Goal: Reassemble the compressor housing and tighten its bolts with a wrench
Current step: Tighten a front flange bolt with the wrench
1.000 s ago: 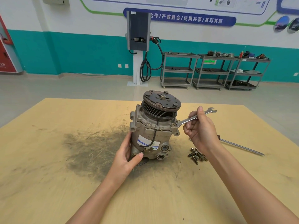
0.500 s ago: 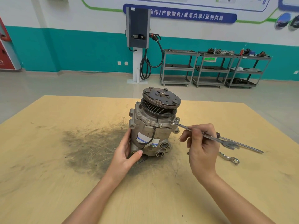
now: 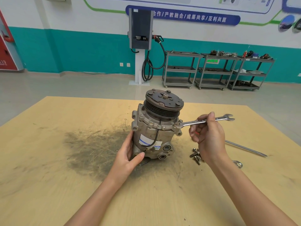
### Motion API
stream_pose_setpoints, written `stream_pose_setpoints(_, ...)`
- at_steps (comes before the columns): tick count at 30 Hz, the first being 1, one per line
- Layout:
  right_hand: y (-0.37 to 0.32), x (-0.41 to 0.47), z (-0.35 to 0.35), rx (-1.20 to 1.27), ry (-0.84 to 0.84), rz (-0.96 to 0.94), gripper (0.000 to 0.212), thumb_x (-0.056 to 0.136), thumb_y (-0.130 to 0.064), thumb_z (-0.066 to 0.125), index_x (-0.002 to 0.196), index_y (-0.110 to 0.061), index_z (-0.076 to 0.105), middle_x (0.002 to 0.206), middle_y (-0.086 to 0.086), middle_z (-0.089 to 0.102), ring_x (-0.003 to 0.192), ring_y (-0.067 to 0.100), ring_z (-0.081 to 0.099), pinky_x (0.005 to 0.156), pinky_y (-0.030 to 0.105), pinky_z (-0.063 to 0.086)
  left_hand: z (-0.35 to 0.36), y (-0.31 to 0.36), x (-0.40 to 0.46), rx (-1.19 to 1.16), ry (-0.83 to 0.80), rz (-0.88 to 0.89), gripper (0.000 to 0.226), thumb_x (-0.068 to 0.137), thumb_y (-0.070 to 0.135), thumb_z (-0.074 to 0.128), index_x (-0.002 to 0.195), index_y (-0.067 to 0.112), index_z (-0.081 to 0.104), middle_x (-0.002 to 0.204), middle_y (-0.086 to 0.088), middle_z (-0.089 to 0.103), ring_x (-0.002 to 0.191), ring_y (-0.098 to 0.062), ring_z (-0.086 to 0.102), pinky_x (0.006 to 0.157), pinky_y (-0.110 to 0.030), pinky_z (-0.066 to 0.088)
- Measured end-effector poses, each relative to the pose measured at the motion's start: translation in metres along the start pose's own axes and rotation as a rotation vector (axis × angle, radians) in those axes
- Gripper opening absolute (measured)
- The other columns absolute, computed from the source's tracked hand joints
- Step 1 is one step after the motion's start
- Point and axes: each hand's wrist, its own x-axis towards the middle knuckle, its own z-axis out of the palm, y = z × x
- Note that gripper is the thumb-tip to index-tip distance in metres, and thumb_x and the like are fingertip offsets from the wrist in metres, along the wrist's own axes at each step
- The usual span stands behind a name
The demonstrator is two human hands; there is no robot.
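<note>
A dark blue banner (image 3: 182, 16) painted on the white wall carries white Chinese characters; the part that shows reads "合作/产教融合/成果共享/互利共赢", its left end hidden behind the grey charging unit (image 3: 140, 29). A red cabinet (image 3: 6, 51) at the left edge bears pale digits that look like "119", partly cut off. A small green sign (image 3: 212, 60) hangs on the middle grey cart, its writing too blurred to read. The compressor (image 3: 154, 131) wears a white label (image 3: 150, 142) with blue print, too small to make out. Stamped marks on the wrench (image 3: 203, 121) shank are illegible.
</note>
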Motion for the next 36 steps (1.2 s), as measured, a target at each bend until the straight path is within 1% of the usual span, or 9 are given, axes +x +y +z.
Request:
stream_pose_setpoints(4, -0.001, 0.009, 0.001, 0.021, -0.047, 0.088, 0.038, 0.105, -0.036, 0.03, 0.079, -0.015, 0.048, 0.05, 0.005, 0.054, 0.045, 0.014, 0.05, 0.038, 0.019, 0.032, 0.001, 0.002, 0.0, -0.003, -0.003, -0.005, 0.08, 0.078, 0.011, 0.066, 0.144, 0.032, 0.026, 0.147, 0.022, 0.041, 0.136, 0.012, 0.041, 0.112, -0.013, 0.034)
stream_pose_setpoints(8, 0.0, 0.014, 0.003, 0.031, -0.068, 0.101, 0.037, 0.104, -0.037, 0.032, 0.079, -0.014, 0.049, 0.052, 0.002, 0.053, 0.046, 0.013, 0.051, 0.037, 0.018, 0.034, 0.001, 0.003, 0.0, -0.001, -0.006, -0.005, 0.081, 0.078, 0.011, 0.065, 0.146, 0.03, 0.026, 0.147, 0.022, 0.041, 0.136, 0.012, 0.042, 0.111, -0.012, 0.035)
stream_pose_setpoints(17, -0.005, 0.03, 0.001, 0.018, -0.165, 0.197, 0.038, 0.104, -0.036, 0.034, 0.078, -0.013, 0.05, 0.05, 0.003, 0.051, 0.044, 0.012, 0.049, 0.039, 0.018, 0.034, 0.001, 0.004, -0.001, 0.009, -0.003, -0.001, 0.076, 0.078, 0.01, 0.065, 0.14, 0.037, 0.03, 0.146, 0.024, 0.041, 0.135, 0.013, 0.042, 0.109, -0.01, 0.035)
stream_pose_setpoints(20, -0.003, 0.03, -0.001, 0.043, -0.145, 0.197, 0.037, 0.104, -0.035, 0.036, 0.077, -0.014, 0.051, 0.053, 0.0, 0.053, 0.046, 0.011, 0.052, 0.044, 0.02, 0.039, 0.001, 0.004, -0.001, 0.007, -0.005, -0.006, 0.078, 0.078, 0.011, 0.065, 0.143, 0.034, 0.029, 0.146, 0.023, 0.041, 0.134, 0.013, 0.042, 0.109, -0.01, 0.036)
stream_pose_setpoints(23, 0.001, 0.028, -0.002, 0.111, -0.116, 0.198, 0.035, 0.103, -0.034, 0.038, 0.078, -0.013, 0.052, 0.057, -0.001, 0.054, 0.047, 0.01, 0.053, 0.045, 0.019, 0.044, 0.001, 0.004, -0.001, -0.003, -0.004, -0.013, 0.079, 0.078, 0.01, 0.065, 0.144, 0.031, 0.027, 0.145, 0.024, 0.042, 0.133, 0.014, 0.043, 0.107, -0.008, 0.036)
stream_pose_setpoints(28, 0.0, 0.03, 0.002, 0.135, -0.145, 0.215, 0.036, 0.103, -0.034, 0.037, 0.078, -0.013, 0.053, 0.055, 0.002, 0.055, 0.047, 0.011, 0.054, 0.043, 0.019, 0.045, 0.001, 0.005, -0.001, -0.009, -0.009, -0.017, 0.079, 0.078, 0.011, 0.065, 0.144, 0.03, 0.027, 0.145, 0.024, 0.042, 0.133, 0.014, 0.043, 0.106, -0.008, 0.037)
stream_pose_setpoints(32, -0.001, 0.031, 0.004, 0.112, -0.192, 0.228, 0.037, 0.103, -0.035, 0.037, 0.077, -0.012, 0.052, 0.053, 0.006, 0.054, 0.045, 0.013, 0.052, 0.038, 0.018, 0.042, 0.001, 0.006, -0.002, -0.016, -0.012, -0.016, 0.079, 0.078, 0.01, 0.065, 0.144, 0.031, 0.027, 0.145, 0.023, 0.042, 0.133, 0.014, 0.043, 0.107, -0.009, 0.037)
stream_pose_setpoints(34, 0.002, 0.029, 0.004, 0.121, -0.159, 0.213, 0.037, 0.103, -0.035, 0.037, 0.077, -0.012, 0.052, 0.052, 0.004, 0.054, 0.044, 0.012, 0.053, 0.038, 0.018, 0.042, 0.001, 0.006, -0.002, -0.016, -0.012, -0.017, 0.08, 0.079, 0.008, 0.065, 0.145, 0.028, 0.026, 0.146, 0.022, 0.041, 0.132, 0.015, 0.043, 0.107, -0.008, 0.036)
stream_pose_setpoints(36, 0.005, 0.026, 0.004, 0.127, -0.123, 0.18, 0.037, 0.103, -0.035, 0.037, 0.078, -0.012, 0.051, 0.05, 0.004, 0.054, 0.043, 0.012, 0.053, 0.038, 0.017, 0.041, 0.002, 0.005, -0.001, -0.019, -0.01, -0.018, 0.079, 0.086, -0.003, 0.067, 0.145, 0.027, 0.025, 0.146, 0.019, 0.041, 0.131, 0.017, 0.043, 0.106, -0.008, 0.036)
